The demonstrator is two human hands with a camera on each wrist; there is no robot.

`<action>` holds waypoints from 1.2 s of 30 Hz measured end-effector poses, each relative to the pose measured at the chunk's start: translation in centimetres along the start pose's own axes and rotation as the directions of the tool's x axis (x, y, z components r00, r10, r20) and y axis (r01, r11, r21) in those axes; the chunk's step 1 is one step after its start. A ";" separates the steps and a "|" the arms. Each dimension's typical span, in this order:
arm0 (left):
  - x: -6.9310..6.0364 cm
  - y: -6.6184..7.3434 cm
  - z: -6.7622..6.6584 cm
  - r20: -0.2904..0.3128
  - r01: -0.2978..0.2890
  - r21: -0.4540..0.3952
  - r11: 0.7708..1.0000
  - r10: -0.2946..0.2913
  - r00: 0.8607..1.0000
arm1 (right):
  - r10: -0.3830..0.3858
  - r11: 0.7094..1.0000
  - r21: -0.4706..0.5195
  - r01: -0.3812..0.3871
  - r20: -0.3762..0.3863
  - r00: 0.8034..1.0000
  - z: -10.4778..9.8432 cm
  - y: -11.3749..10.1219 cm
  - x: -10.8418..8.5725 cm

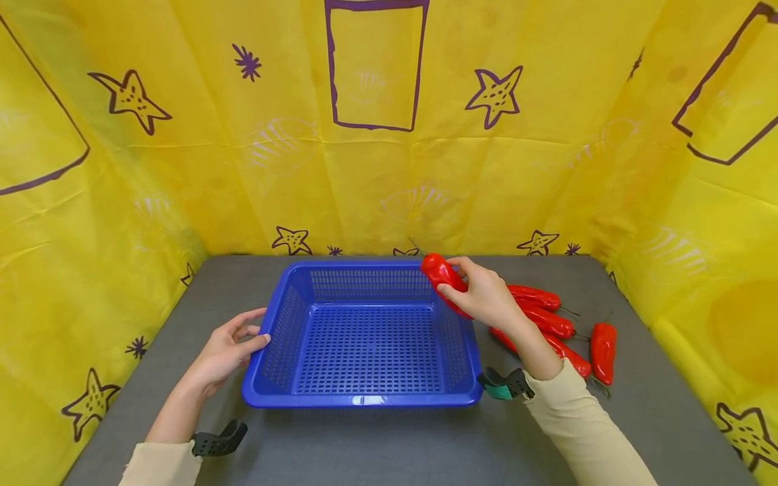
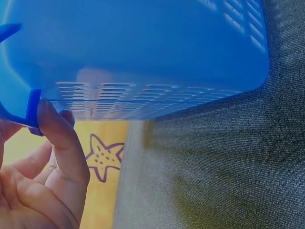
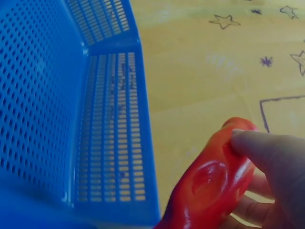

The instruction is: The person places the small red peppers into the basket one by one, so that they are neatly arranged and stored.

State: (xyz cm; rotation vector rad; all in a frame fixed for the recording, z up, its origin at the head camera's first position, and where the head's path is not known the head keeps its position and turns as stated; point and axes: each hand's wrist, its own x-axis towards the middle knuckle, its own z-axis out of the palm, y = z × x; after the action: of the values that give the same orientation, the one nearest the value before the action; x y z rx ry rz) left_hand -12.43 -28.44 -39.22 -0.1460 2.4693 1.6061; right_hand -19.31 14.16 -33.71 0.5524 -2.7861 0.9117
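Observation:
A blue plastic basket (image 1: pixel 362 401) with perforated walls stands on the grey table, with nothing inside it. My left hand (image 1: pixel 227 349) pinches its left rim between thumb and fingers; the left wrist view shows the thumb on the rim (image 2: pixel 32 110). Over the basket's right back corner, my right hand (image 1: pixel 486 294) holds a red pepper (image 1: pixel 442 271) with its thin stem pointing up and left. Seen from the right wrist, that pepper (image 3: pixel 209 179) lies between thumb and fingers, beside the basket wall (image 3: pixel 112 129).
Several red peppers (image 1: pixel 550 322) lie in a pile right of the basket, partly hidden by my right forearm. One more pepper (image 1: pixel 603 352) lies apart at the far right. A yellow patterned cloth (image 1: pixel 377 169) encloses the grey table (image 1: pixel 340 449) at the back and sides.

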 end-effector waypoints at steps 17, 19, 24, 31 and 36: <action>0.1 -0.1 -0.3 0.003 0.001 -0.014 1.000 -0.001 1.000 | 0.110 0.987 0.104 -0.127 0.152 0.982 3.2 -2.7 2.1; 0.1 -0.1 -0.3 0.003 0.003 -0.017 1.000 -0.003 1.000 | 0.119 0.985 0.107 -0.137 0.162 0.980 3.7 -2.9 2.3; 0.0 -0.1 -0.4 0.001 0.009 -0.021 1.000 -0.009 1.000 | 0.136 0.977 0.139 -0.164 0.191 0.972 4.8 -3.4 2.8; 0.0 -0.1 -0.4 0.002 0.016 -0.022 1.000 -0.016 1.000 | 0.148 0.972 0.148 -0.182 0.211 0.966 6.1 -4.0 3.0; 0.1 -0.1 -0.1 0.014 0.008 -0.033 0.999 -0.008 1.000 | 0.150 0.969 0.158 -0.188 0.228 0.962 7.1 -4.3 3.3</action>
State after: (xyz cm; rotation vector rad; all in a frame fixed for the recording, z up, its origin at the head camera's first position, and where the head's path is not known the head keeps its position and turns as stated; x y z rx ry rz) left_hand -12.57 -28.58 -39.29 -0.1487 2.4291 1.6399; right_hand -20.89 5.73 -36.28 0.4664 -3.0011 1.2145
